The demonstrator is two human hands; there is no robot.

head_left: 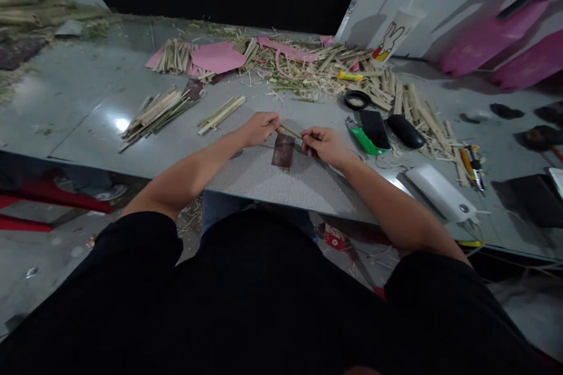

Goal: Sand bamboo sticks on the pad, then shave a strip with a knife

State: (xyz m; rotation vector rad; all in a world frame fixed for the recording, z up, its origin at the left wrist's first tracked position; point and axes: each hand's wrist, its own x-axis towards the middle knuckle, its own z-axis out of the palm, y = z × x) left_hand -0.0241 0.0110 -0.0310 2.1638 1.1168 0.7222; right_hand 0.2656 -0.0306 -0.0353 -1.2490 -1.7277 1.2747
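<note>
A thin greenish bamboo strip (291, 130) spans the gap between my hands, just over the table. My left hand (263, 128) pinches its left end with closed fingers. At the other end, the fingers of my right hand (320, 144) are closed round the strip. Below the strip a dark brown square piece (282, 151) lies on the grey table (246, 173). Left of my left hand rests a small group of pale strips (222, 114), with a larger bundle of strips (158, 114) farther left.
Bamboo scraps (294, 79) and pink paper (219, 57) cover the table's back. On the right are a black phone (373, 128), a green object (368, 142), a black mouse (405, 131), a white device (440, 192) and cutters (472, 165). A cup (396, 35) stands behind.
</note>
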